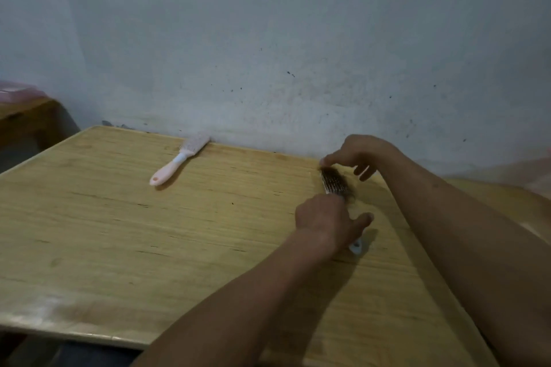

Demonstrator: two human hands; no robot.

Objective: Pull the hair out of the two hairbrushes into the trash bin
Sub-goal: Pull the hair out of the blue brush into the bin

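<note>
A pink hairbrush (179,160) lies on the wooden table (119,232) near the wall, handle toward me. A second hairbrush (335,182) with dark hair tangled in its bristles is at the table's right side. My left hand (326,222) grips its handle, whose pale end (355,246) sticks out below my fist. My right hand (356,155) hovers over the far end of the bristles, thumb and forefinger pinching at the hair there. No trash bin is in view.
A pale stained wall (298,39) runs right behind the table. At the far left stands a lower wooden surface (26,116) with a pink object (18,91) on it. The table's front edge is close to me.
</note>
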